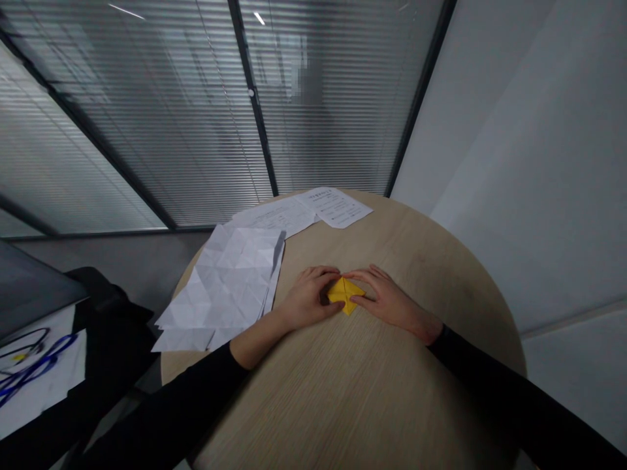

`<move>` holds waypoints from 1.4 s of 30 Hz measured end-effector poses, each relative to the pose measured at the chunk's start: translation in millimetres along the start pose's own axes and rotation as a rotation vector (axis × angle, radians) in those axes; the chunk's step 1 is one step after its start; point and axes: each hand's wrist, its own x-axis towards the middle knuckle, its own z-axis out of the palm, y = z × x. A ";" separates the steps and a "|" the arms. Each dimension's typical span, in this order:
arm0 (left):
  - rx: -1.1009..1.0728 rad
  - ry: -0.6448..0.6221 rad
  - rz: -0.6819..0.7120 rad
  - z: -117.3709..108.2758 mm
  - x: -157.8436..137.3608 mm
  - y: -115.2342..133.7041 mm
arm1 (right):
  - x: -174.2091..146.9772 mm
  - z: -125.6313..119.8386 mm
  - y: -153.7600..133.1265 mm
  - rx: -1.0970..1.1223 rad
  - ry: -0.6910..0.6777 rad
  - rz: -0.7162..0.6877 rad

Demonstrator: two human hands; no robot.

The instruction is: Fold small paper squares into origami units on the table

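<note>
On round wooden table (333, 391), my left hand (311, 295) and right hand (390, 301) pinch folded yellow paper (345, 294) from both sides, creased white sheets (232, 274) lying left

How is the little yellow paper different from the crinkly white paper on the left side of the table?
Color: the yellow paper is bright yellow; the white paper is plain white.
Size: the yellow paper looks small; the white paper looks much bigger.
Where they are: the left hand and right hand hold the yellow paper, while the white paper lies untouched.
Both show fold lines.
</note>
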 end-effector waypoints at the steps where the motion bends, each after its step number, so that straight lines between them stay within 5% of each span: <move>1: 0.002 -0.004 0.000 0.0 -0.3 0.3 | -0.2 0.2 -0.3 0.005 -0.002 0.004; 22: -0.095 0.001 0.016 -0.8 0.1 4.2 | 1.8 -3.4 -12.7 -0.002 0.040 -0.024; 30: -0.339 0.029 -0.053 -1.0 4.5 10.6 | 3.6 -3.7 -13.6 0.024 0.074 0.030; 42: -0.309 0.059 -0.055 -2.1 3.2 8.6 | 4.9 -3.8 -13.7 0.000 0.056 -0.039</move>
